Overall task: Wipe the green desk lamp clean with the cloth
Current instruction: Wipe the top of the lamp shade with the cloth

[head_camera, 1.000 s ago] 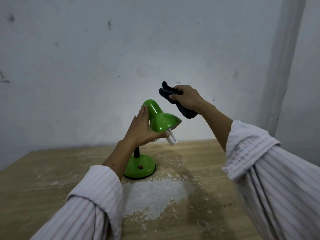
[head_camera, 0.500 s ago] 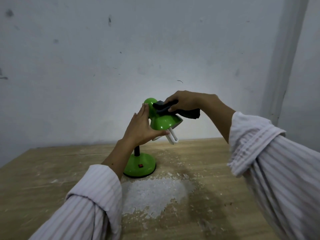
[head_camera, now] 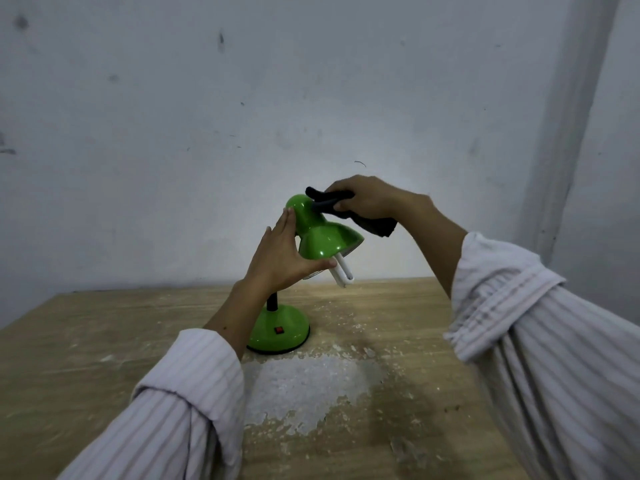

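The green desk lamp (head_camera: 320, 237) stands on a wooden table, its round base (head_camera: 280, 329) bearing a red switch, its shade tilted down to the right with a white bulb (head_camera: 343, 271) sticking out. My left hand (head_camera: 280, 258) cups the shade from the left and below, thumb under its rim. My right hand (head_camera: 367, 199) grips a dark cloth (head_camera: 346, 211) and presses it onto the top of the shade's neck; one end of the cloth hangs down at the right.
The wooden table (head_camera: 86, 341) is worn, with a large patch of white flaked surface (head_camera: 304, 389) just in front of the lamp base. A grey wall (head_camera: 242, 116) rises right behind the table, with a corner at the right.
My right hand came down from above right and laid the cloth on the lamp's top, then slid it slightly. My left hand stayed on the shade.
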